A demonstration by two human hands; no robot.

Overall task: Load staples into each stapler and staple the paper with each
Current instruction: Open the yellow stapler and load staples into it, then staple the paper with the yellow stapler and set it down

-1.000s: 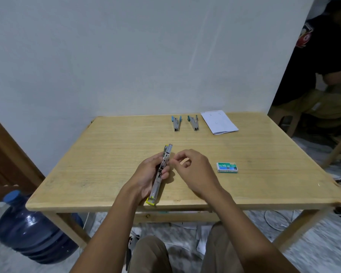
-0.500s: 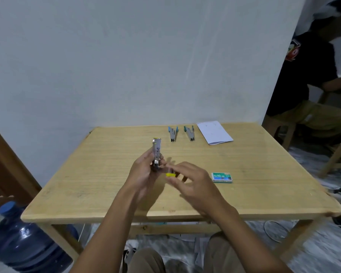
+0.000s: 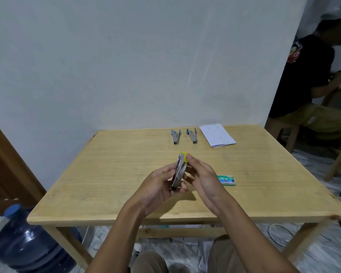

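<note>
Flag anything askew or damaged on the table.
Nothing stands out. Blue stapler and teal stapler lie side by side, paper flat beside them, box nearer; left hand and right hand hold the yellow stapler.

on the table (image 3: pixel 106 184), far side: left stapler (image 3: pixel 175 136) lies beside right stapler (image 3: pixel 192 136), paper (image 3: pixel 218 134) right of both; box (image 3: pixel 226 180) nearer, right of centre.

I get a single view, from the head-worn camera, wide-angle, facing forward and down over the table (image 3: pixel 110 174). The grip, where the left hand (image 3: pixel 159 186) and right hand (image 3: pixel 203 178) hold the stapler (image 3: pixel 179 170), sits close under the lens, just below frame centre. Beyond the grip the view reaches the wall (image 3: pixel 146 66); to either side, the floor (image 3: pixel 323 253).
</note>
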